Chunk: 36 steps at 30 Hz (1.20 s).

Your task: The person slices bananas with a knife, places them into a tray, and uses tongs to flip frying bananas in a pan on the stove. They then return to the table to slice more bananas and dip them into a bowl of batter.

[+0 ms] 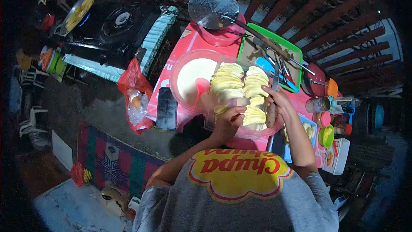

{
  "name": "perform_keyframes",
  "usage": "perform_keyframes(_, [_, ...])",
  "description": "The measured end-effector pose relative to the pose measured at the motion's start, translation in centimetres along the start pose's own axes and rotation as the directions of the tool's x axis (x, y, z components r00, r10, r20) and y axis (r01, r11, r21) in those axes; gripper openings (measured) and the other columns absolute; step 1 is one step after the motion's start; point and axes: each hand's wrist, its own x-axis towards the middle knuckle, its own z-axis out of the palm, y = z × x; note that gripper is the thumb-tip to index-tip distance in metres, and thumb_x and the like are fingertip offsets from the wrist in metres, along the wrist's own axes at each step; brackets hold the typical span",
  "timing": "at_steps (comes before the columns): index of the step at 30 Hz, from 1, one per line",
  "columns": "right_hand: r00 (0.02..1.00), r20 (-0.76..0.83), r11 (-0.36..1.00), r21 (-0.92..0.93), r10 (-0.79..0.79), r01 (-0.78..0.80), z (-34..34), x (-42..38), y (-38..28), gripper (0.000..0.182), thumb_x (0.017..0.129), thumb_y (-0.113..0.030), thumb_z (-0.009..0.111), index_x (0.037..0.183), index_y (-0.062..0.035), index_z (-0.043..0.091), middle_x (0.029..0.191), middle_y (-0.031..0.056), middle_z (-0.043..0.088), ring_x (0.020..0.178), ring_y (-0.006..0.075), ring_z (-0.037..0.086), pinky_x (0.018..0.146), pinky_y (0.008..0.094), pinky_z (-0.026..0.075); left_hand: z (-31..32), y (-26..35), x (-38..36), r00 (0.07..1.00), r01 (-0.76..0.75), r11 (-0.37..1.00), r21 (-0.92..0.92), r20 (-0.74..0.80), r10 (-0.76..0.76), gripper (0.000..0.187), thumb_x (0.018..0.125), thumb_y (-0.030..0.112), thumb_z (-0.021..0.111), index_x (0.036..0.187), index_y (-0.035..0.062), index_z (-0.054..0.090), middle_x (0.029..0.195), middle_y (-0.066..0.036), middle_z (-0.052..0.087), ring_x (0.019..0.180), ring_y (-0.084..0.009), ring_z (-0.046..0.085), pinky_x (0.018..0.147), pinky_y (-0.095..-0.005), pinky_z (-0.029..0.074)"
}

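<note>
Left hand [227,122] closed on a pale peeled banana piece [237,102], pinching it near the end, just over the near edge of the clear container [253,133]. Right hand [274,101] clamped around a knife [274,90], brown handle in the fist, blade pointing up and away toward the green tray [296,51].

Banana slices [240,83] stacked in two rows inside the container, touching one another. Round bowl of white batter [191,79] just left of them, rims touching or overlapping; cannot tell which.

Handling judgement: banana flesh likely soft, light, slick once peeled; bruises or snaps under a hard squeeze. Best held lightly across the width with fingertips, near the end away from the blade. Thin slices probably floppy, so lift from underneath, not by an edge. Container looks thin and light, likely to slide on the pink tabletop [189,43]; steady by the rim.

Black phone [166,108] lying flat left of the bowl, red plastic bag [135,94] beside it. Mesh skimmer [213,8] resting above, well apart from the hands.
</note>
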Motion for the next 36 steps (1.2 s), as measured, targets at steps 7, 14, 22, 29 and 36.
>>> perform_keyframes(7, [0.99,-0.022,0.933,-0.336,-0.141,0.125,-0.1,0.7,0.6,0.04,0.071,-0.012,0.063,0.108,-0.0057,0.048,0.075,0.0035,0.056,0.05,0.0102,0.049,0.044,0.0252,0.04,-0.8,-0.2,0.2,1.0,-0.019,0.999,0.045,0.01,0.018,0.021,0.077,0.006,0.051,0.097,-0.0002,0.053,0.087,-0.011,0.058,0.076,-0.0153,0.058,0.068,-0.0257,0.045])
perform_keyframes(14, [0.886,-0.123,0.619,-0.758,-0.447,0.206,0.4,0.8,1.2,0.045,0.066,-0.017,0.065,0.106,-0.0031,0.051,0.094,0.0128,0.058,0.085,0.0251,0.056,0.078,0.0309,0.041,-0.5,-0.1,-0.2,0.998,-0.062,0.998,-0.016,0.016,0.062,0.021,0.079,0.006,0.05,0.099,0.003,0.052,0.088,-0.01,0.057,0.075,-0.0147,0.056,0.066,-0.0258,0.044])
perform_keyframes(22, [0.764,0.064,0.248,-0.926,-0.642,0.286,2.3,-1.2,2.0,0.027,0.069,-0.013,0.061,0.095,-0.0048,0.058,0.095,0.0166,0.053,0.084,0.0299,0.054,0.072,0.0354,0.043,-0.4,0.3,-0.4,0.994,-0.085,0.994,0.067,0.074,0.08,0.019,0.08,0.005,0.05,0.099,0.0064,0.051,0.086,-0.01,0.056,0.077,-0.0146,0.054,0.066,-0.0259,0.043])
perform_keyframes(29, [0.712,-0.229,0.535,-0.81,-0.664,0.239,-4.4,-7.1,1.7,0.023,0.074,-0.011,0.059,0.097,-0.007,0.059,0.084,0.0081,0.059,0.073,0.0134,0.054,0.065,0.0263,0.043,-0.5,1.4,0.4,0.984,-0.156,0.988,0.011,0.084,0.154,0.02,0.082,0.008,0.05,0.101,0.0035,0.051,0.094,-0.008,0.056,0.082,-0.0156,0.054,0.069,-0.0258,0.043])
perform_keyframes(36, [0.513,-0.65,0.563,-0.754,-0.561,-0.339,-20.5,-16.3,9.1,0.02,0.074,-0.022,0.056,0.082,-0.0034,0.06,0.07,0.0182,0.059,0.07,0.0282,0.059,0.06,0.0366,0.044,-1.8,2.9,1.4,0.988,-0.15,0.988,0.029,-0.026,0.151,0.027,0.085,0.013,0.043,0.106,-0.0035,0.047,0.091,-0.01,0.055,0.08,-0.0117,0.051,0.073,-0.0231,0.04])
